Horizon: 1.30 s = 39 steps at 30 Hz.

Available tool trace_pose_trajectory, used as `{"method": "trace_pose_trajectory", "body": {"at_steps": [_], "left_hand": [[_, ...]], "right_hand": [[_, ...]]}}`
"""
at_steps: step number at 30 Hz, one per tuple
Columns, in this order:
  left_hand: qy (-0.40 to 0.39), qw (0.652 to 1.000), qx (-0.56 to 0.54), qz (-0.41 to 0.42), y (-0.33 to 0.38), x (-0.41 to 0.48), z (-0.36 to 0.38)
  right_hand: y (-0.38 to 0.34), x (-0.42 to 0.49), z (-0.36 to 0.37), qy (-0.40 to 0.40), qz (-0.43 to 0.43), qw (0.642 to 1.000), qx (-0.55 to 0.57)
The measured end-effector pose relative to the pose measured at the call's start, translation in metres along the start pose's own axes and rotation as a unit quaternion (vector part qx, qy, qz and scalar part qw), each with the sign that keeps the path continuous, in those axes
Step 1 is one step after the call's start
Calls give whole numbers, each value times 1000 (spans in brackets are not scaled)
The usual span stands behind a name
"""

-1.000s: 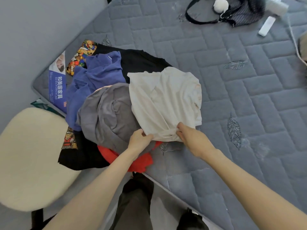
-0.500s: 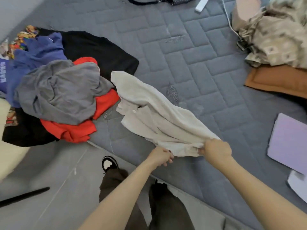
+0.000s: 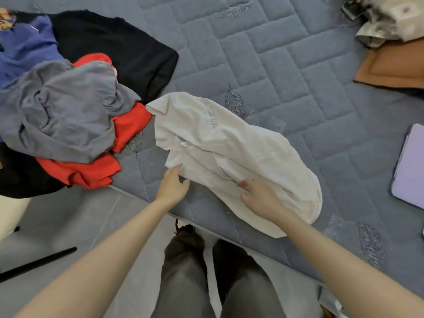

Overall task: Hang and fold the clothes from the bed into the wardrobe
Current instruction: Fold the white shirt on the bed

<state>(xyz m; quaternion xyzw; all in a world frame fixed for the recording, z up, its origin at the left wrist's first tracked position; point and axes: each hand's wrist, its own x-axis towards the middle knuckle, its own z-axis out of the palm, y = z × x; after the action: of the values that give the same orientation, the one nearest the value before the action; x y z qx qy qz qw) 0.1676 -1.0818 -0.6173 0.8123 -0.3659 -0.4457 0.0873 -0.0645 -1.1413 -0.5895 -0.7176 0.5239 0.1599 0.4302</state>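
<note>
A cream-white shirt (image 3: 231,154) lies crumpled on the grey quilted mattress (image 3: 286,72), apart from the clothes pile. My left hand (image 3: 173,183) hovers with relaxed fingers at the shirt's near-left edge, fingertips touching the fabric. Spread loosely, my right hand (image 3: 258,197) rests on the shirt's near part. To the left sits the pile: a grey garment (image 3: 62,115) on top of a red one (image 3: 96,168), with a black garment (image 3: 124,49) and a blue one (image 3: 25,49) behind.
A brown cushion (image 3: 394,67) and patterned bedding (image 3: 390,17) lie at the far right. A lilac flat item (image 3: 410,166) sits at the right edge. The mattress edge runs diagonally past my legs (image 3: 206,278); grey floor (image 3: 68,226) and a cream chair seat (image 3: 11,214) are to the left.
The white shirt was pulled off the pile to the right onto bare mattress. Both hands have let go of its bunched edge and now lie open on it.
</note>
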Motion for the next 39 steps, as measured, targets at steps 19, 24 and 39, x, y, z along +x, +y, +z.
{"method": "trace_pose_trajectory", "body": {"at_steps": [19, 24, 39], "left_hand": [[-173, 947, 231, 141, -78, 34, -35], [-145, 951, 228, 148, -114, -14, -48], [-253, 901, 351, 31, -181, -114, -5]], "right_hand": [[-46, 51, 89, 117, 55, 989, -76], [-65, 25, 104, 39, 75, 996, 10], [-62, -94, 172, -54, 41, 997, -35]]}}
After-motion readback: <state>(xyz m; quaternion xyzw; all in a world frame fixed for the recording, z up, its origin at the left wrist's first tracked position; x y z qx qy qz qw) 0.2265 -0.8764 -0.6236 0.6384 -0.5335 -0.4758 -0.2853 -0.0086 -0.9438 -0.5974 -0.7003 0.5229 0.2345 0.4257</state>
